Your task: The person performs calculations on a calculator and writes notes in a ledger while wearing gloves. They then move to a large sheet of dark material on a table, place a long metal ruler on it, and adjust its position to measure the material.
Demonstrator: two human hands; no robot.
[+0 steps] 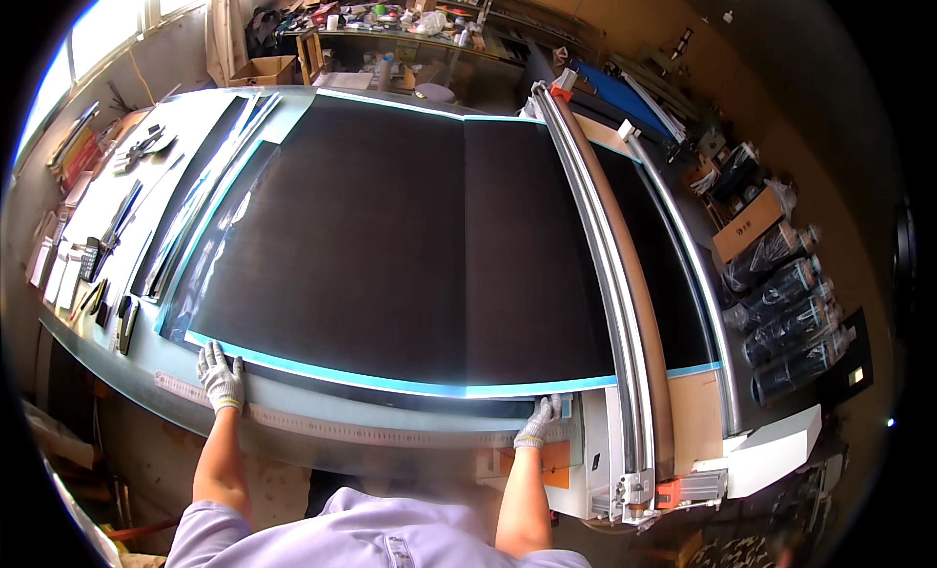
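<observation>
A large black sheet (pixel 361 236) with light blue edge strips (pixel 322 369) lies across the table and passes under a long roller machine at the right. My left hand (pixel 222 378), in a pale knitted glove, rests at the sheet's near left corner with its fingers stretched out and apart. My right hand (pixel 537 424), gloved alike, lies at the table's near edge beside the right end of a narrow dark strip (pixel 410 404); its fingers point away from me and look stretched out. A long pale ruler (pixel 332 432) runs along the near edge between my hands.
The roller machine (pixel 610 275) spans the table at the right, with a white housing (pixel 781 451) at its near end. Cutters (pixel 127 324) and long dark strips (pixel 195 197) lie at the left. Wrapped black rolls (pixel 795 319) stand far right. A cluttered bench (pixel 410 26) is behind.
</observation>
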